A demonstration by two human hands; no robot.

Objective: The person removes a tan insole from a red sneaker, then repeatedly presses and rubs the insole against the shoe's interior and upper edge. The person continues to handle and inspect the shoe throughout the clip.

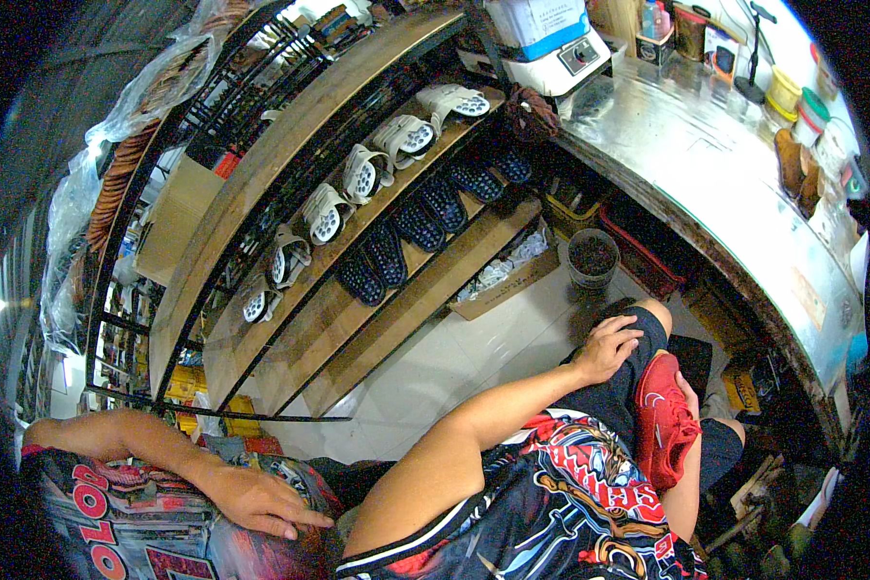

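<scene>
My left hand (610, 349) lies on my knee, over the dark shorts, its fingers loosely stretched and nothing in them. In my right hand (687, 394) is a red sneaker (661, 425) with a pale curved mark on its side and red laces. It is held upright in front of my lap, toe toward me. The fingers reach round its right side; part of that hand is hidden behind the shoe.
Beside me on the left sits another person, whose hand (261, 498) rests on their body. Ahead, shelves carry white sandals (365, 174) and dark dotted soles (387, 253). A bucket (592, 257) stands near a cardboard box (507, 282). A metal-topped workbench (686, 145) curves along the right.
</scene>
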